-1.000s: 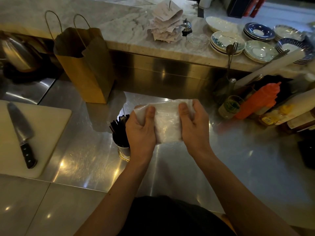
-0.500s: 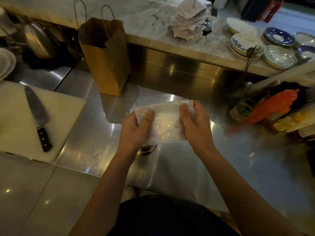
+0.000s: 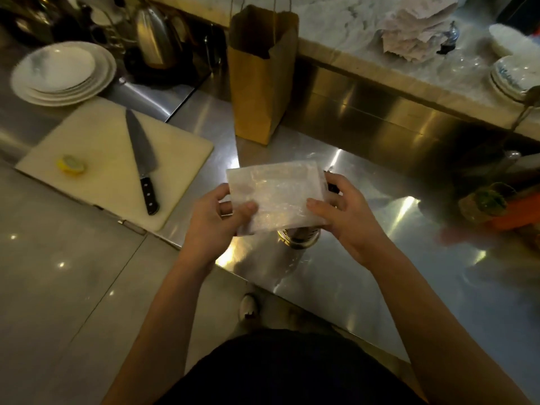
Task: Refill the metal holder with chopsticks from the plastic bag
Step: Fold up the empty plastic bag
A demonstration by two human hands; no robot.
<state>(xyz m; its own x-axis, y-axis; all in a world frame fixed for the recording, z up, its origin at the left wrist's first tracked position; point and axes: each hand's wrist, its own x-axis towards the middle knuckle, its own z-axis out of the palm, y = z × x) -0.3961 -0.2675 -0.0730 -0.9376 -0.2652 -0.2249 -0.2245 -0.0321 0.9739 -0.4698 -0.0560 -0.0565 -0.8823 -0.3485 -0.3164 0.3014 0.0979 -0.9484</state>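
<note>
Both hands, left (image 3: pixel 216 220) and right (image 3: pixel 347 217), grip the cloudy plastic bag (image 3: pixel 274 197) above the metal holder (image 3: pixel 298 236); contents unclear.

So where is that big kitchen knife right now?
In the head view, the knife lies on the white cutting board at the left, blade pointing away from the person, between a lemon piece and the brown paper bag.
</note>
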